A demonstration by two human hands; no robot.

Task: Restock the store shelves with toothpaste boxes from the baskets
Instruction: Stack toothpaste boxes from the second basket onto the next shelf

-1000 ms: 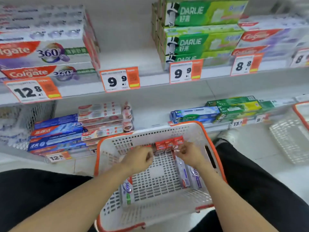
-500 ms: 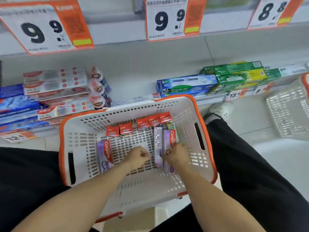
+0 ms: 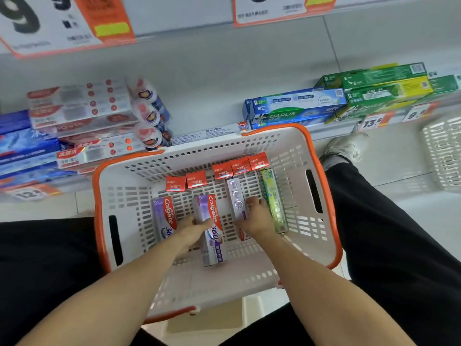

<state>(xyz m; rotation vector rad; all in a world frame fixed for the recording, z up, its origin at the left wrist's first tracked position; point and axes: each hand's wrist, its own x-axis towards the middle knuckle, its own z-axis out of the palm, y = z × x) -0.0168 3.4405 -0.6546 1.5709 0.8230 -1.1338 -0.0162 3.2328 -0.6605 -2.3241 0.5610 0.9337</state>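
— Gripping anything, those hands?
— Yes. The left hand [image 3: 192, 227] holds a purple Colgate 360 box [image 3: 212, 228], thumb across its upper face and fingers under it, lifted off the floor of the white basket [image 3: 139, 176] with the orange rim.
— And the right hand [image 3: 257, 218]?
— Its fingers are curled down over the lower part of a narrow purple box [image 3: 235, 196] lying flat; whether they truly pinch it I cannot tell for certain, but they wrap its edge.
— What lies beside that hand?
— Just to its right, a green toothpaste box [image 3: 273, 198], lengthwise. To the left of the left hand, a second Colgate 360 box [image 3: 166, 218] lies flat.
— Beyond the hands?
— Five small red boxes [image 3: 223, 171] stand in a row along the far wall of the basket.
— And the shelf?
— Past the basket, the bottom shelf carries blue Darlie boxes [image 3: 294, 108] and green ones [image 3: 379, 83] beyond the right hand, red-and-white boxes [image 3: 79, 106] beyond the left. Orange price tags [image 3: 62, 23] hang from the shelf above.
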